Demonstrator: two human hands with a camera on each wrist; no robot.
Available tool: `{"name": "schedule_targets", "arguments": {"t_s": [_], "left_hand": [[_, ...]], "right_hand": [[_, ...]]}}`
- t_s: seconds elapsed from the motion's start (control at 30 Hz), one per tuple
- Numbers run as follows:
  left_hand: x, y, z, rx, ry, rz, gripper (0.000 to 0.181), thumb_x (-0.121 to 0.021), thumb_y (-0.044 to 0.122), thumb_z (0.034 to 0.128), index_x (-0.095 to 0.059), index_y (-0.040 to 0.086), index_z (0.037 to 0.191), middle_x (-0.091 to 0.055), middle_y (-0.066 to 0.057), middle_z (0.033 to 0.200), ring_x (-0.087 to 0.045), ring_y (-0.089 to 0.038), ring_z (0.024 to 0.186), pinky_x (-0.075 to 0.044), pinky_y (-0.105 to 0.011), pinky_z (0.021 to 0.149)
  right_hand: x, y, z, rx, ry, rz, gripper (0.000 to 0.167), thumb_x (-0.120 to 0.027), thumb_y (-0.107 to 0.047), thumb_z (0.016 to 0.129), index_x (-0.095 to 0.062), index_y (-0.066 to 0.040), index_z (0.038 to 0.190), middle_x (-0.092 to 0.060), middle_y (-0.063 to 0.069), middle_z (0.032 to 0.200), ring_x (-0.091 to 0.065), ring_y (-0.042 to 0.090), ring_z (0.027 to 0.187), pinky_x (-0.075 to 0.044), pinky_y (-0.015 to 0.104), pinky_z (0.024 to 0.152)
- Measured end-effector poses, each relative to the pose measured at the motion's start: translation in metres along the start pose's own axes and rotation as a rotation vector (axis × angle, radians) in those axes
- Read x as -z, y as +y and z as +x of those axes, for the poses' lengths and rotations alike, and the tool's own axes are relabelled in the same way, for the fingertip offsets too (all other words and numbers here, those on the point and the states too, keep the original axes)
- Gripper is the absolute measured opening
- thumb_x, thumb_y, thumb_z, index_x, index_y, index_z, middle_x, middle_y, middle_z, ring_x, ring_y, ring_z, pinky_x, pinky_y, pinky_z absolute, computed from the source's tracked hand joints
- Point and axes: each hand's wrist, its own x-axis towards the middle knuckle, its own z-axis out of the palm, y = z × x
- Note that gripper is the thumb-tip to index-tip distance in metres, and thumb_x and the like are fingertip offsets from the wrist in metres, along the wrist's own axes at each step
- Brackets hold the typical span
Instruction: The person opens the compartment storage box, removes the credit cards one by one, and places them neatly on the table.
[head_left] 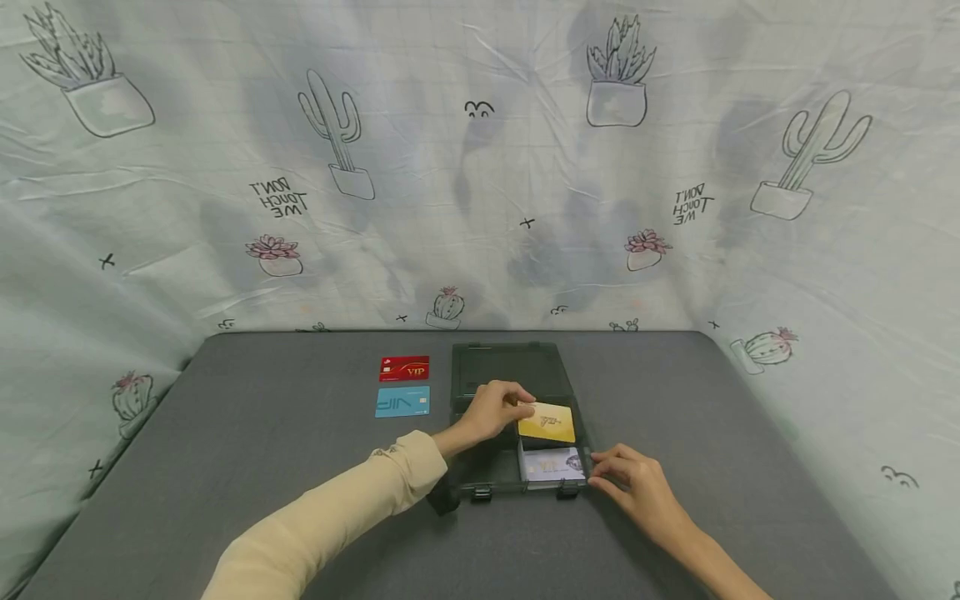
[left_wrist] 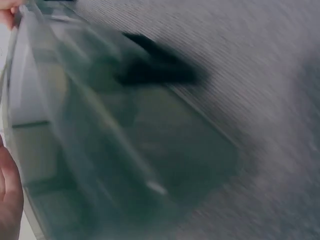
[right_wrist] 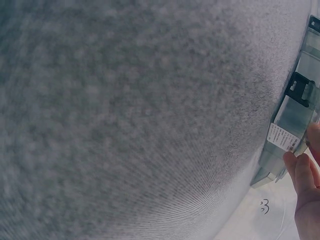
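Observation:
A dark translucent card box (head_left: pixel 487 468) lies on the table with its lid (head_left: pixel 506 367) opened toward the back. My left hand (head_left: pixel 491 410) pinches the left edge of a yellow card (head_left: pixel 547 422) between thumb and fingers, over the box's back right compartment. In the front right compartment sits a whitish VIP card (head_left: pixel 551 465). The fingertips of my right hand (head_left: pixel 633 483) touch the box's right side, thumb and fingers apart. Close to a white label (right_wrist: pixel 283 137) on the box wall, those fingers show in the right wrist view. Motion blurs the left wrist view.
Left of the box lie a red VIP card (head_left: pixel 405 368) and a blue VIP card (head_left: pixel 402 402), one behind the other. Dark latches (head_left: pixel 482 494) stick out from the box's front edge. A cloth printed with cacti (head_left: pixel 480 167) hangs behind the grey table (head_left: pixel 262 433).

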Motion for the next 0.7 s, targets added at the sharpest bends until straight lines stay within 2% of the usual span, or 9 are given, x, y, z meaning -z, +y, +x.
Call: {"name": "schedule_targets", "arguments": {"t_s": [0.1, 0.23, 0.33, 0.43, 0.6, 0.7], "left_hand": [[0.003, -0.007, -0.003, -0.019, -0.033, 0.022, 0.020, -0.074, 0.010, 0.0838, -0.073, -0.003, 0.099, -0.069, -0.013, 0.090, -0.059, -0.013, 0.067, -0.049, -0.018, 0.058], [0.005, -0.009, -0.006, -0.066, -0.079, 0.082, 0.033, -0.081, 0.014, 0.0769, -0.072, -0.005, 0.103, -0.067, -0.011, 0.086, -0.054, -0.009, 0.066, -0.046, -0.017, 0.057], [0.005, -0.009, -0.010, -0.082, -0.112, 0.132, 0.042, -0.084, 0.015, 0.0728, -0.070, -0.006, 0.107, -0.062, -0.009, 0.087, -0.053, -0.011, 0.069, -0.046, -0.017, 0.057], [0.004, -0.009, -0.013, -0.085, -0.138, 0.205, 0.049, -0.086, 0.017, 0.0693, -0.069, -0.006, 0.109, -0.058, -0.008, 0.094, -0.054, -0.013, 0.079, -0.048, -0.016, 0.061], [0.005, -0.011, -0.015, -0.137, -0.186, 0.380, 0.054, -0.086, 0.024, 0.0699, -0.068, -0.004, 0.113, -0.059, -0.007, 0.097, -0.051, -0.014, 0.084, -0.046, -0.014, 0.062], [0.006, -0.012, -0.016, -0.159, -0.213, 0.437, 0.054, -0.084, 0.027, 0.0740, -0.067, -0.003, 0.116, -0.059, -0.007, 0.098, -0.052, -0.014, 0.082, -0.045, -0.013, 0.062]], "right_hand": [[-0.001, 0.001, 0.000, 0.010, 0.011, 0.001, 0.023, -0.082, 0.007, 0.064, -0.070, -0.010, 0.074, -0.066, 0.007, 0.089, -0.069, 0.023, 0.079, -0.056, 0.026, 0.068], [-0.003, 0.002, 0.000, 0.016, 0.020, 0.009, 0.024, -0.082, 0.008, 0.064, -0.070, -0.010, 0.073, -0.065, 0.006, 0.088, -0.069, 0.025, 0.079, -0.056, 0.026, 0.069], [-0.005, 0.001, -0.001, 0.022, 0.024, 0.007, 0.024, -0.082, 0.008, 0.064, -0.070, -0.011, 0.073, -0.065, 0.006, 0.088, -0.069, 0.026, 0.080, -0.056, 0.026, 0.069], [-0.006, 0.001, -0.003, 0.022, 0.029, -0.003, 0.024, -0.082, 0.007, 0.064, -0.070, -0.011, 0.073, -0.065, 0.006, 0.088, -0.069, 0.025, 0.080, -0.056, 0.026, 0.068], [-0.009, 0.001, -0.005, 0.024, 0.036, -0.012, 0.024, -0.083, 0.007, 0.063, -0.070, -0.012, 0.073, -0.066, 0.005, 0.088, -0.069, 0.024, 0.079, -0.056, 0.026, 0.068], [-0.010, 0.002, -0.007, 0.027, 0.042, -0.018, 0.024, -0.083, 0.007, 0.063, -0.070, -0.012, 0.073, -0.066, 0.005, 0.088, -0.069, 0.023, 0.079, -0.056, 0.026, 0.067]]}}
